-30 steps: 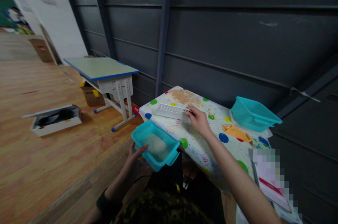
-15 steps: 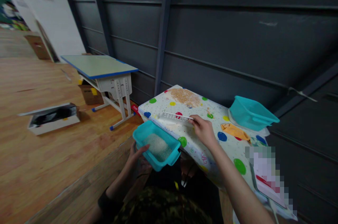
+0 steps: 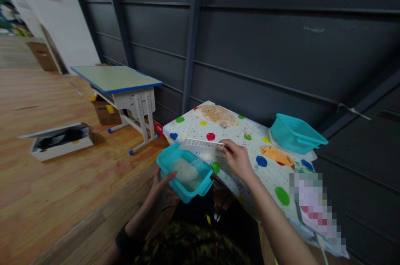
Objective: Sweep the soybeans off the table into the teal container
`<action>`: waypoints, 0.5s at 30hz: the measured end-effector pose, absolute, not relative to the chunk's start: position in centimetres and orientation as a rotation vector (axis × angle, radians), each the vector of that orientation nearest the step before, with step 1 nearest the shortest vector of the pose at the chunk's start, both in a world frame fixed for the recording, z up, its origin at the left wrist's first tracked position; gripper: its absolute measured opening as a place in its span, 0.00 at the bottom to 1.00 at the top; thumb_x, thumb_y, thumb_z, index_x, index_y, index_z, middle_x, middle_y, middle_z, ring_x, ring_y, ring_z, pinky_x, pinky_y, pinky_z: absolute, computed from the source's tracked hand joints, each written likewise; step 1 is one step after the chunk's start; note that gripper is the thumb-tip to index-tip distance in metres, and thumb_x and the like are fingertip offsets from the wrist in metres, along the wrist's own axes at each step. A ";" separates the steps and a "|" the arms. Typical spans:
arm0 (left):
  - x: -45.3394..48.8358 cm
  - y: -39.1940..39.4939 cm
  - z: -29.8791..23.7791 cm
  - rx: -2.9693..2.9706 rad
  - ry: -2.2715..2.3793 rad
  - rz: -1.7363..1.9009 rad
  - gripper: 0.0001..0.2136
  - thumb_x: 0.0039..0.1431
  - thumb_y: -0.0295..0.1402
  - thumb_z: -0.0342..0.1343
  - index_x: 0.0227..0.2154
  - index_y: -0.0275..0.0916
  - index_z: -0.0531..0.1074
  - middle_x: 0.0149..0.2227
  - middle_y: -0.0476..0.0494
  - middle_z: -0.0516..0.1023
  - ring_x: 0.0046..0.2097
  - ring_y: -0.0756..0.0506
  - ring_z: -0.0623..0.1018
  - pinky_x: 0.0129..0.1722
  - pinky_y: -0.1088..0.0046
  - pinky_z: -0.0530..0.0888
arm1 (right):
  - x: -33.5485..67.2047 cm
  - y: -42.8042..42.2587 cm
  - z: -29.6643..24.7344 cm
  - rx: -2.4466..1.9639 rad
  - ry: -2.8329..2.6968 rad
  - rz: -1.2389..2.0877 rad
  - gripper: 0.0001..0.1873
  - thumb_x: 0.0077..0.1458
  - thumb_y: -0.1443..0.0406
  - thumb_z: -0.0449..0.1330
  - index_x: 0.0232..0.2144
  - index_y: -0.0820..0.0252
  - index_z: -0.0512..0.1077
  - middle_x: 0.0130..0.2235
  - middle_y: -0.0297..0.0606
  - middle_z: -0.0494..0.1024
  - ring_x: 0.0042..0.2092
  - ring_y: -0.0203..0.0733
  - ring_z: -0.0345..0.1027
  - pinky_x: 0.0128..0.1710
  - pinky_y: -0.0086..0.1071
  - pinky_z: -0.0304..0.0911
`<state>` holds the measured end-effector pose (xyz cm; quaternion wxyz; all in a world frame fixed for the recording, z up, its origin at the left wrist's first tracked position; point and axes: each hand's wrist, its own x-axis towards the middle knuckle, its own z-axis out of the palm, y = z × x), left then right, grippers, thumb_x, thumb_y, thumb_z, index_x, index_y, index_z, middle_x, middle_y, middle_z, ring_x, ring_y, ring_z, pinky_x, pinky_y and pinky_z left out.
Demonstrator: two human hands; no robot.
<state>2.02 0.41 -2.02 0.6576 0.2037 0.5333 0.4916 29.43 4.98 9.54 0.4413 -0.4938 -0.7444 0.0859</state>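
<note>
My left hand [image 3: 161,186] grips the near left side of a teal plastic bin [image 3: 188,196], its thumb over the rim. White grains that look like rice [image 3: 185,173] lie heaped in the bin, which is held at the table's front edge. Pinched at its right end by my right hand [image 3: 236,157] is a white slotted plastic strip [image 3: 200,145]. Its row of slots faces up, and its lower edge is close to the table's edge and the bin's far rim. I cannot tell whether it touches either. A pile of tan grains [image 3: 217,115] is spread farther back on the table.
The table has a white cloth with coloured dots [image 3: 231,136]. On its right are another teal bin [image 3: 295,133], an orange cloth [image 3: 277,156] and a pixelated flat item [image 3: 314,206]. A desk [image 3: 117,78] and an open white box [image 3: 62,142] stand left. A dark panelled wall [image 3: 265,40] rises behind.
My right hand has moved the strip left and slightly down, toward the bin, and more of its flat face shows. The grains in the bin look spread farther right. My left hand stays put.
</note>
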 end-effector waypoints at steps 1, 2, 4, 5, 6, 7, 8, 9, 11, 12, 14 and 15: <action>2.0 0.4 -2.0 0.459 1.207 1.116 0.54 0.50 0.45 0.77 0.75 0.56 0.50 0.51 0.38 0.81 0.27 0.39 0.83 0.28 0.57 0.83 | 29.7 5.2 9.6 -1.244 -1.819 0.186 0.12 0.66 0.59 0.58 0.41 0.52 0.82 0.37 0.38 0.87 0.33 0.46 0.79 0.37 0.34 0.71; 2.0 0.3 -2.0 0.460 1.204 1.116 0.54 0.50 0.45 0.77 0.75 0.57 0.51 0.49 0.39 0.81 0.27 0.39 0.83 0.28 0.57 0.82 | 30.0 5.4 9.6 -1.264 -1.793 0.154 0.12 0.66 0.59 0.58 0.42 0.52 0.82 0.36 0.39 0.87 0.33 0.46 0.79 0.38 0.34 0.72; 2.0 0.3 -1.9 0.460 1.201 1.112 0.53 0.51 0.44 0.76 0.75 0.57 0.50 0.46 0.42 0.82 0.27 0.39 0.83 0.27 0.59 0.82 | 30.9 5.7 9.6 -1.310 -1.763 0.084 0.12 0.65 0.59 0.58 0.44 0.52 0.82 0.36 0.39 0.87 0.34 0.47 0.80 0.38 0.35 0.72; 2.0 0.4 -1.9 0.458 1.207 1.109 0.53 0.51 0.44 0.75 0.74 0.57 0.50 0.46 0.43 0.82 0.27 0.39 0.83 0.27 0.59 0.82 | 31.3 5.8 9.6 -1.329 -1.758 0.053 0.13 0.65 0.59 0.58 0.45 0.52 0.82 0.37 0.39 0.87 0.35 0.48 0.81 0.38 0.36 0.72; 2.1 0.4 -1.9 0.455 1.216 1.106 0.52 0.52 0.44 0.75 0.74 0.57 0.50 0.46 0.43 0.81 0.26 0.39 0.83 0.26 0.59 0.82 | 31.7 5.8 9.5 -1.342 -1.757 0.029 0.13 0.65 0.60 0.58 0.46 0.52 0.82 0.38 0.40 0.87 0.36 0.49 0.81 0.38 0.36 0.72; 2.1 0.5 -1.9 0.451 1.225 1.104 0.51 0.52 0.43 0.74 0.74 0.56 0.50 0.46 0.43 0.81 0.26 0.39 0.83 0.25 0.59 0.82 | 32.0 5.8 9.3 -1.350 -1.756 0.014 0.14 0.65 0.60 0.58 0.46 0.52 0.82 0.39 0.40 0.88 0.36 0.49 0.82 0.38 0.36 0.72; 2.2 0.6 -1.9 0.448 1.232 1.101 0.50 0.53 0.42 0.73 0.74 0.55 0.50 0.47 0.42 0.81 0.25 0.39 0.83 0.25 0.58 0.82 | 32.3 5.6 9.1 -1.352 -1.755 0.007 0.14 0.65 0.60 0.58 0.47 0.52 0.82 0.39 0.40 0.88 0.37 0.49 0.82 0.38 0.36 0.73; 2.3 0.6 -2.0 0.442 1.238 1.094 0.50 0.53 0.42 0.73 0.74 0.55 0.49 0.47 0.42 0.80 0.25 0.39 0.83 0.25 0.58 0.81 | 32.4 5.4 8.9 -1.351 -1.753 0.007 0.14 0.65 0.60 0.58 0.46 0.52 0.82 0.39 0.40 0.88 0.36 0.49 0.82 0.38 0.36 0.73; 2.5 0.8 -2.2 0.424 1.253 1.073 0.50 0.54 0.42 0.72 0.74 0.56 0.48 0.46 0.42 0.80 0.24 0.39 0.82 0.25 0.59 0.81 | 32.4 5.0 8.6 -1.342 -1.752 0.020 0.14 0.65 0.60 0.58 0.45 0.51 0.82 0.38 0.39 0.88 0.34 0.48 0.82 0.36 0.36 0.72; 2.5 0.8 -2.4 0.416 1.261 1.062 0.50 0.54 0.42 0.71 0.75 0.57 0.47 0.46 0.42 0.80 0.25 0.39 0.82 0.25 0.59 0.81 | 32.2 4.7 8.5 -1.337 -1.757 0.029 0.13 0.66 0.59 0.58 0.45 0.51 0.82 0.38 0.39 0.88 0.33 0.47 0.81 0.35 0.36 0.72; 2.6 0.8 -2.6 0.415 1.270 1.050 0.50 0.54 0.43 0.71 0.74 0.59 0.47 0.47 0.42 0.80 0.25 0.38 0.83 0.25 0.59 0.80 | 31.8 4.2 8.3 -1.321 -1.773 0.051 0.13 0.66 0.59 0.58 0.44 0.50 0.83 0.38 0.39 0.88 0.33 0.47 0.82 0.36 0.35 0.73; 2.7 0.8 -2.7 0.423 1.269 1.050 0.50 0.54 0.43 0.71 0.74 0.59 0.48 0.47 0.41 0.80 0.26 0.38 0.84 0.25 0.59 0.80 | 31.5 4.0 8.3 -1.310 -1.784 0.063 0.13 0.66 0.59 0.59 0.44 0.50 0.83 0.39 0.39 0.88 0.34 0.47 0.82 0.36 0.35 0.73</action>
